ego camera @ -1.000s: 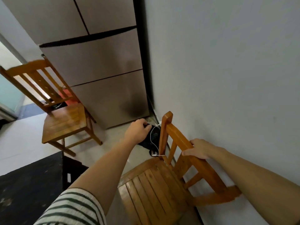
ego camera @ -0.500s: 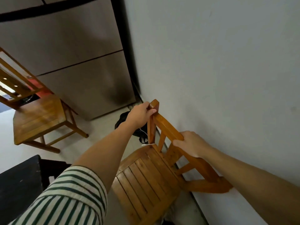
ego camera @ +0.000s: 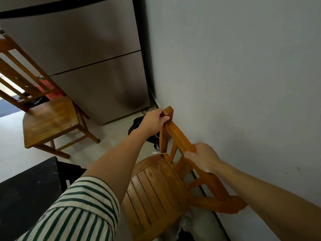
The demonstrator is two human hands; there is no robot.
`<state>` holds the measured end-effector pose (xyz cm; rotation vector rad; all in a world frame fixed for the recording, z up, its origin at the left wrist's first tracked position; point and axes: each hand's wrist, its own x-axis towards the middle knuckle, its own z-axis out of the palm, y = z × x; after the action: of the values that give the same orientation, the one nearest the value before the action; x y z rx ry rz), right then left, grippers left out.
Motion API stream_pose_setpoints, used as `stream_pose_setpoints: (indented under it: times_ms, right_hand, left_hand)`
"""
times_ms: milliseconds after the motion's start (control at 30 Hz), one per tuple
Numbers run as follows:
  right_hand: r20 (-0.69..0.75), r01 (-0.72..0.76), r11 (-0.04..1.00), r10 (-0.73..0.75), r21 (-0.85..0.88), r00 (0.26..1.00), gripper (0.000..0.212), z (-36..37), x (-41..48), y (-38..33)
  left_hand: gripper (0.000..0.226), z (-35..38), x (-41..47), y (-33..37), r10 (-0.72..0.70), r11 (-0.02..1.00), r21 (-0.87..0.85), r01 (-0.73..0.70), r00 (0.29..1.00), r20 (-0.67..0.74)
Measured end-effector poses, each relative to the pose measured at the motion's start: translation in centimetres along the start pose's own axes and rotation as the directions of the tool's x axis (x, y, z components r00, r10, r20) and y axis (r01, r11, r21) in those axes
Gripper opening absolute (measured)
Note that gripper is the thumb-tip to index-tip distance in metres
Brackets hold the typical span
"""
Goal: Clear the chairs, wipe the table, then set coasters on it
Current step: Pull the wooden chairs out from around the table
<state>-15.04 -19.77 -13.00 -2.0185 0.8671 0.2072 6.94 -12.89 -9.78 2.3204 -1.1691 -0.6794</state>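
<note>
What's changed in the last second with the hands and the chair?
The left hand let go of the black bag, now on the floor, and gripped the corner post of the chair. The right hand still grips the top rail.

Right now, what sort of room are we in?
Probably a home kitchen or dining corner. A tall brushed-steel fridge stands beside a plain white wall; a slatted wooden chair sits by that wall, a matching second chair near the fridge, and a black tabletop edge shows lower left.

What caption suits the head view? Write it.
The left hand and right hand grip a wooden chair by its backrest, beside the wall.
</note>
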Motion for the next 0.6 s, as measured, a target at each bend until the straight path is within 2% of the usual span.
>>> stream_pose_setpoints:
  times_ms: [100,233,433,600]
  right_hand:
    - [0.028,0.031,0.999,-0.03,-0.008,0.999,0.039,0.5,0.5,-1.6]
    - [0.106,0.115,0.991,-0.107,-0.072,0.989,0.037,2.2,2.8,-5.4]
    - [0.187,0.28,0.93,-0.238,-0.239,0.953,0.04,7.0,6.4,-12.4]
    - [0.258,0.365,0.842,-0.28,-0.397,0.925,0.04,9.9,7.5,-15.5]
  left_hand:
    - [0.023,-1.4,-1.2,-1.4,-0.024,1.0,-0.009,0.023,0.999,-0.049]
    - [0.027,-4.3,-3.3,-5.4,-0.147,0.989,-0.035,0.144,0.981,-0.128]
    - [0.025,-8.9,-7.7,-13.0,-0.347,0.938,-0.11,0.329,0.896,-0.278]
    - [0.024,-11.0,-10.9,-18.0,-0.429,0.903,-0.186,0.387,0.828,-0.36]
